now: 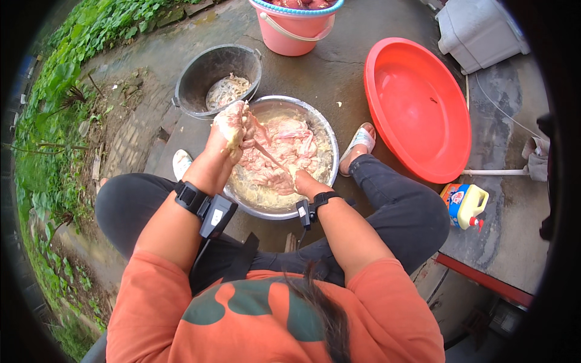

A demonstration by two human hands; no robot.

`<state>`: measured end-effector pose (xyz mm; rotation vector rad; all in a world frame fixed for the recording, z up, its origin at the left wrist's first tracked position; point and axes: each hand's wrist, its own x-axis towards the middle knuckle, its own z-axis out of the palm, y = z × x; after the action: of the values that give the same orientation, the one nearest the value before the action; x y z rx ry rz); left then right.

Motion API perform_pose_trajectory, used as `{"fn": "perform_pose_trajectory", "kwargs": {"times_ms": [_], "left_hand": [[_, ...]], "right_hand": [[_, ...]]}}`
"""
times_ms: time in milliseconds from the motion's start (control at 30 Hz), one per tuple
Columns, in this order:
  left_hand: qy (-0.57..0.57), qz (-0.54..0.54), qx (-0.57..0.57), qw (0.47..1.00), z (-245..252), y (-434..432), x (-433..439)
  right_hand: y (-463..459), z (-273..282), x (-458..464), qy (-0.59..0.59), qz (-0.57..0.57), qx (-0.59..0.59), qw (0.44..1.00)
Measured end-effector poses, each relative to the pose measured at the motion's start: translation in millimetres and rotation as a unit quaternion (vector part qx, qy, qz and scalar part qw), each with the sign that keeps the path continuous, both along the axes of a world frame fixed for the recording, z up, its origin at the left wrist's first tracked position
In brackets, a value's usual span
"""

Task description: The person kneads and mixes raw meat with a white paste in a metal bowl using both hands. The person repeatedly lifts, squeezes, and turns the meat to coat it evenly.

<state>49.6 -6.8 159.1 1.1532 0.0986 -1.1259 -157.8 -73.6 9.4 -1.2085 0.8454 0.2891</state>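
A wide metal basin [333,136] sits on the ground between my feet. In it lies a heap of pale pink animal intestines [290,145], smeared with a yellowish paste that also coats the basin wall. My left hand [223,136] is raised over the basin's left rim, gripping a bunch of the intestines. A thin, taut strand runs down from that bunch to my right hand [303,182], which is low inside the basin and holds the strand's other end. Paste clings to both hands, and the right fingertips are partly hidden.
Beyond the basin stands a black bucket [193,77] with stringy scraps inside. Farther off is a pink pail [290,38] of reddish items. A large red tub [417,113] leans at right, near a yellow pump bottle [472,204] and a grey bin [481,34]. Plants [50,149] grow at left.
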Motion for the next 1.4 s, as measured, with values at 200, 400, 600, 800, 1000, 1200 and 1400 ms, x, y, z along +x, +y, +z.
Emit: {"fn": "perform_pose_trajectory", "kwargs": {"times_ms": [200,400,600,800,1000,1200,1400], "left_hand": [[0.014,-0.002,-0.077,0.997,59,8,6],[-0.01,-0.092,-0.033,0.995,15,12,15],[-0.425,-0.37,0.074,0.823,-110,17,7],[-0.714,-0.359,0.021,0.601,-148,30,-24],[-0.556,-0.494,0.023,0.668,-174,38,-30],[-0.498,-0.58,0.113,0.634,-190,45,-20],[-0.618,-0.389,-0.068,0.68,-142,26,-18]], "right_hand": [[-20,-32,-2,0.042,0.051,-0.18,0.981],[-66,-21,18,-0.028,-0.115,-0.146,0.982],[-85,54,34,-0.08,0.057,-0.374,0.922],[-60,115,47,-0.227,0.004,-0.228,0.947],[-62,166,60,-0.233,-0.021,-0.158,0.959],[-78,200,56,-0.331,-0.113,-0.03,0.936],[-56,127,60,-0.226,-0.038,-0.086,0.97]]}}
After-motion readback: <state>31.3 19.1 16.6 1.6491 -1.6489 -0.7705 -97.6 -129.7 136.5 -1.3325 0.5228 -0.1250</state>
